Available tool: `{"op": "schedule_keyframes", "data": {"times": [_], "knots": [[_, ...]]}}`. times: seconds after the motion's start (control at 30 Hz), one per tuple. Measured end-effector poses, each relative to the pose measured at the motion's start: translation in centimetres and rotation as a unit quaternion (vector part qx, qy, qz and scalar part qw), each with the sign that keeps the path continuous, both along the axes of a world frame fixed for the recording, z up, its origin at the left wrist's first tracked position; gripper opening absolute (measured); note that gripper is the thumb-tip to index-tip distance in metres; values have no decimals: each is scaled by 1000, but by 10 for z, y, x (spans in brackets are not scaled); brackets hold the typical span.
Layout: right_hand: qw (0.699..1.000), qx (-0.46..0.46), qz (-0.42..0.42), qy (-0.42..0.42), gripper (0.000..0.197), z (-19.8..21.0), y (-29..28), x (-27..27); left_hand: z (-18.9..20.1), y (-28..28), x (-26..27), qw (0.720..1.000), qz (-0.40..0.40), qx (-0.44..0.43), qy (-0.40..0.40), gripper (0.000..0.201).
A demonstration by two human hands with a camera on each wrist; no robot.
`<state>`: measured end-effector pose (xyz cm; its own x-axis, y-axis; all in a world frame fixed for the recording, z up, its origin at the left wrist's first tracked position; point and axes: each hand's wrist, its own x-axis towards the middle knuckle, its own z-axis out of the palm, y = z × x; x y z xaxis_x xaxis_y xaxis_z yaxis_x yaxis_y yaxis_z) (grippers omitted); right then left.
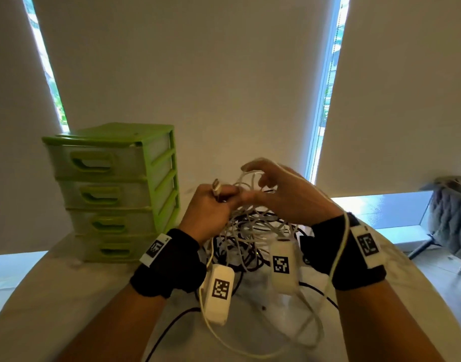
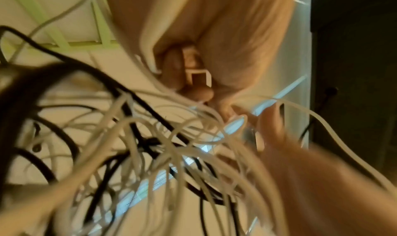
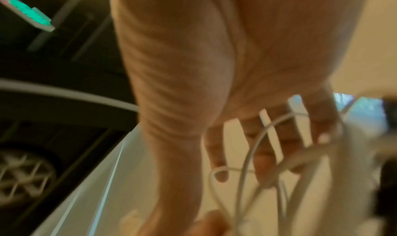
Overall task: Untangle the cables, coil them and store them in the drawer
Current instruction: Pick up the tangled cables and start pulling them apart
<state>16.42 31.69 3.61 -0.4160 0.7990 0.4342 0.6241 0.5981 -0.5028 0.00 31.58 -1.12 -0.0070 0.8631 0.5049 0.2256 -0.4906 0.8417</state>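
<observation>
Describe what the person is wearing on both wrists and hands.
Bare left hand and right hand, no gloves or sleeves. Each wrist carries a black wristband with a white tag printed with a black square code, plus a white camera pod bearing the same kind of code.

The green drawer unit (image 1: 114, 192) stands far left on the table (image 1: 41, 296), all drawers closed, blocking that side. A tangle of cables (image 1: 247, 231) fills the middle, with loops trailing near right. Bare tabletop lies open at near left, in front of the drawers
</observation>
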Motion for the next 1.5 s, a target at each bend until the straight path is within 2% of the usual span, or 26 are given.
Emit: {"op": "schedule_keyframes", "data": {"times": [0.07,0.1,0.13,0.2,0.23,0.3,0.43,0.5,0.57,0.6,0.67,0.73,0.77,0.8,0.87,0.93,1.1,1.13,1.17,1.23,1.3,1.37,1.43,1.5], "knots": [[993,-37,-40,-102,78,-8,6,8,1,7,-6,996,50,-6,-76,13],[989,-55,-55,-125,82,-12,10,12,3,10,-10,992,61,-9,-112,16],[987,-79,-67,-124,78,-14,15,16,6,12,-14,987,68,-7,-144,19],[988,-108,-83,-71,51,-14,22,25,10,16,-23,979,84,8,-186,23],[990,-95,-95,-47,35,-13,24,30,11,18,-27,976,91,14,-200,25],[991,-53,-120,-17,19,-10,27,39,14,20,-33,969,93,27,-228,30],[979,19,-179,94,11,-13,37,57,23,23,-42,945,111,36,-305,31],[959,75,-228,152,12,-16,40,59,30,21,-45,929,119,37,-349,22],[938,122,-276,168,15,-19,37,53,35,18,-45,920,127,43,-369,20],[937,117,-291,154,18,-21,37,50,37,16,-43,920,131,48,-366,20],[958,38,-279,50,29,-21,35,44,36,13,-38,932,128,57,-334,20],[972,-56,-220,-63,53,-10,25,40,35,10,-32,954,111,63,-273,20],[978,-63,-184,-77,59,-2,18,36,36,7,-28,965,100,66,-234,20],[986,-41,-147,-70,58,5,11,30,36,3,-24,975,86,72,-192,18],[997,7,-71,-30,40,14,-2,10,38,-5,-15,986,59,84,-128,16],[1000,-11,-8,-13,25,13,-9,-9,39,-10,-9,989,38,87,-115,16],[998,-47,11,-43,11,-7,-2,-24,37,-15,-6,990,6,73,-122,8],[999,-35,11,-30,7,-8,-1,-25,36,-14,-8,990,8,74,-124,8],[1000,-17,0,-9,12,-8,0,-24,35,-11,-10,990,19,78,-115,7],[998,25,-21,59,15,-5,1,-22,31,-5,-15,995,46,69,-58,7],[986,57,-17,155,12,2,-2,-20,24,-3,-15,1000,16,21,16,8],[972,57,-5,229,15,5,-4,-21,15,-4,-11,997,-39,-20,56,11],[963,53,-8,264,14,3,-3,-24,6,-2,-7,995,-65,-16,67,13],[948,58,-13,314,10,2,-2,-27,0,2,-5,996,-57,7,72,12]]}}
